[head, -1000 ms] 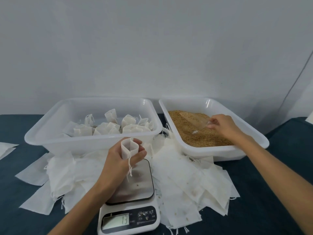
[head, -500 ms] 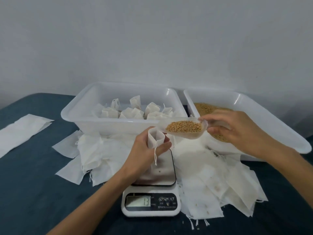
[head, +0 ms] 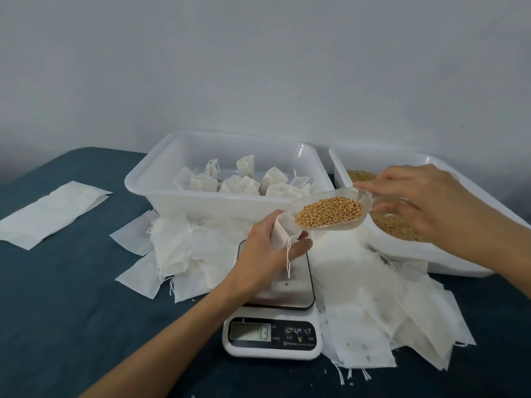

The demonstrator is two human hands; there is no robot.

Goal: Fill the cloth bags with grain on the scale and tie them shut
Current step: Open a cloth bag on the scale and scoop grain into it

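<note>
So the scoop [head: 330,211] is out of the grain tub [head: 431,254] now. A second ago it was buried in the pile over by the right edge of the bench [head: 71,311]; half a second ago it was lifted with a load. Now it's been brought across so its front lip sits right at the mouth of the cloth bag [head: 283,231], touching or as good as. It's kept roughly level, heaped with grain [head: 329,212], and nothing seems to be poured yet.

The right hand [head: 425,202] is wrapped around the scoop's back end, fingers curled on it. The left hand [head: 270,251] hasn't really budged: the little bag is gripped in its curled fingers and thumb and kept upright with the mouth open, above the back half of the scale [head: 273,331]'s steel plate, drawstring dangling down. Whether the bag's bottom actually rests on the plate can't be told, since it's hidden by the hand. The readout is the same 13 throughout, so probably no new weight has been added.

Meaning: the scooping is done and the pour is what's set up next, likely a slow tip while the display is watched. Tying comes after. Filled, tied bags [head: 244,182] are already stacked in the left tub [head: 201,208], and flat empties [head: 373,311] are piled round the scale.
</note>
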